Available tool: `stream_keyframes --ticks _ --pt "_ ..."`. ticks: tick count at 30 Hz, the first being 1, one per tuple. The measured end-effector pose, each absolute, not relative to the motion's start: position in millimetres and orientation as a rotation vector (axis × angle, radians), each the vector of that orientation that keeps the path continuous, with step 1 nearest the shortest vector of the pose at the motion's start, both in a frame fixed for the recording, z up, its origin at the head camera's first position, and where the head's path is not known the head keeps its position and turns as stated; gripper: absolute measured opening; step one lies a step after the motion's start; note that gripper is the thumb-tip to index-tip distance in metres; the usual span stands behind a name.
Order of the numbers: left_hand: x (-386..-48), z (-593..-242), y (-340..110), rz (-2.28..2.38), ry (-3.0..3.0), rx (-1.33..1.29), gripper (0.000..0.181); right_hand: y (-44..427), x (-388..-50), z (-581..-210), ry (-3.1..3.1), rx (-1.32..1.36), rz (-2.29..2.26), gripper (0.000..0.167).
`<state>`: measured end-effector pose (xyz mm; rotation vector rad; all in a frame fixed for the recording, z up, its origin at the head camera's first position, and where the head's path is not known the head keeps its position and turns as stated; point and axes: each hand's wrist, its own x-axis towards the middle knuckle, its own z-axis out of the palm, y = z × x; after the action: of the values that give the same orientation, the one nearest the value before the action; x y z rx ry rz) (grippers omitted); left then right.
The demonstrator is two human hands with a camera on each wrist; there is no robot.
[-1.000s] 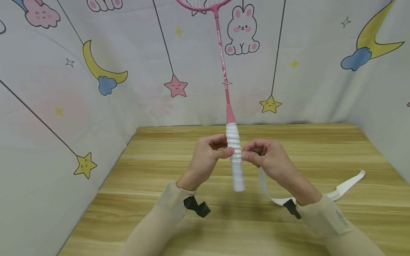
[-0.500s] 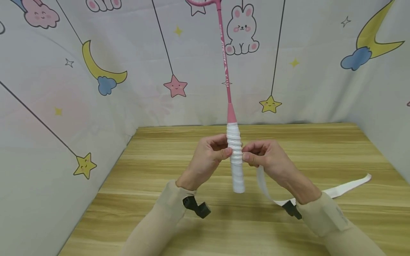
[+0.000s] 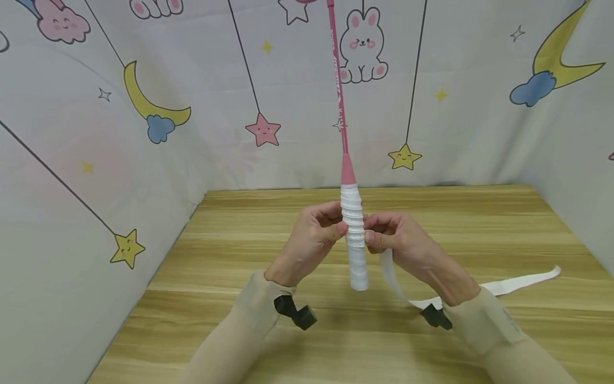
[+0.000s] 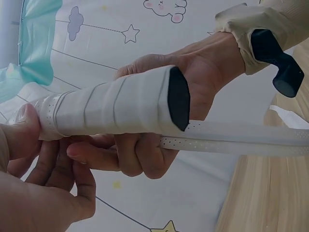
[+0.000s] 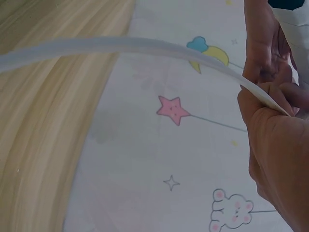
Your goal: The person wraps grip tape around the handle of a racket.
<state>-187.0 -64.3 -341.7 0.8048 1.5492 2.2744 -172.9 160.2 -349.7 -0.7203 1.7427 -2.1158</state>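
Observation:
A pink badminton racket (image 3: 338, 90) stands nearly upright, its head cut off by the top of the head view. White grip tape is wound around the upper part of its handle (image 3: 358, 266), and the lower part shows a smoother white wrap. My left hand (image 3: 314, 229) grips the handle from the left, thumb in front. On the right side, my right hand (image 3: 403, 237) pinches the loose grip tape (image 3: 390, 272) close to the handle. Small perforations show on the tape (image 4: 231, 137) in the left wrist view. The handle's dark butt end (image 4: 179, 99) faces that camera.
The loose tape curves down behind the right wrist, and its tail (image 3: 523, 280) reaches to the right above the wooden table (image 3: 240, 245). A white cloth backdrop (image 3: 297, 154) with stars, moons and a rabbit surrounds the table. A black camera (image 3: 295, 312) sits on each wrist.
The racket has turned and sunk slightly, its head moving up out of view and its shaft shifting right. The tape's tail has swung and straightened. Both hands stay almost in place.

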Motion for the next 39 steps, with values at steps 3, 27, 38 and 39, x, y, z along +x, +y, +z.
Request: stream_keyframes --ticks 3,27,38,39 --pt "-186.4 -341.6 -63.3 2.273 1.52 0.789 0.079 159.9 -174.5 -351.9 1.692 -0.742 -2.107 0.014" --pt "-187.3 -338.2 -62.5 2.099 1.568 0.946 0.111 160.2 -173.1 -353.7 1.628 -1.03 -2.113 0.021" --pt "-189.5 -340.5 -65.2 2.154 1.846 0.829 0.11 163.1 -172.1 -351.5 1.833 -0.956 -2.124 0.027" --pt "-188.9 -340.2 -65.5 2.16 1.88 0.8 0.103 163.0 -172.4 -351.7 1.846 -0.952 -2.127 0.029"
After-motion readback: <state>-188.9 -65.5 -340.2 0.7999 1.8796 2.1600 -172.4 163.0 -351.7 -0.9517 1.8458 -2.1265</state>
